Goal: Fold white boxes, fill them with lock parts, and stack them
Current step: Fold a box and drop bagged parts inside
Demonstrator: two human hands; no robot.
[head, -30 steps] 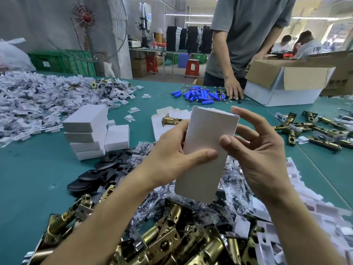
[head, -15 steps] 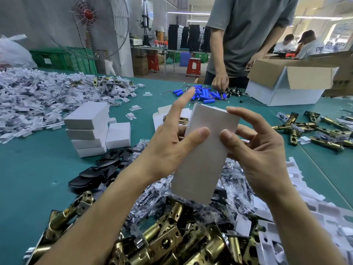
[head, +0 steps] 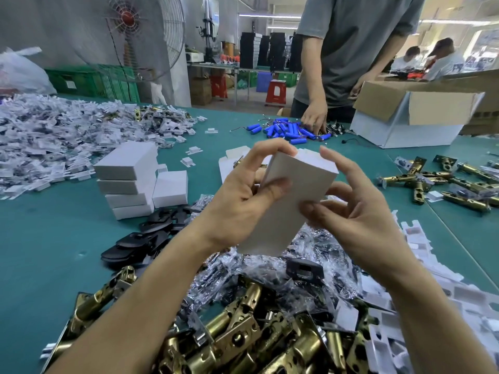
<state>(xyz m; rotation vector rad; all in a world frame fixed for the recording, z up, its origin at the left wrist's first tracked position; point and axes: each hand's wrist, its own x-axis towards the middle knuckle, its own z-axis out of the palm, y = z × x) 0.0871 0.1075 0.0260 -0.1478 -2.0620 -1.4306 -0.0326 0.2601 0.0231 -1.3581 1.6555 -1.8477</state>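
I hold a white box (head: 286, 209) upright and tilted above the table, between both hands. My left hand (head: 240, 201) grips its left side, thumb across the front face and index finger curled over the top left corner. My right hand (head: 353, 214) pinches the right edge with the thumb while its index finger reaches to the top flap. A stack of several closed white boxes (head: 128, 179) stands at the left, one more leaning beside it. Brass latch parts (head: 243, 338) lie heaped below my hands, with bagged screws (head: 310, 255) and black plates (head: 145, 238).
A heap of white paper inserts (head: 54, 139) covers the far left of the green table (head: 40, 260). More brass latches (head: 442, 179) lie at the right. Across the table a person's hand (head: 314, 118) sorts blue cells (head: 283, 130) beside an open carton (head: 410, 117). Flat white blanks (head: 232, 160) lie behind my hands.
My left index finger has come down from pointing up and now curls over the box's top corner. My right index finger has moved onto the top flap. The box has tilted slightly.
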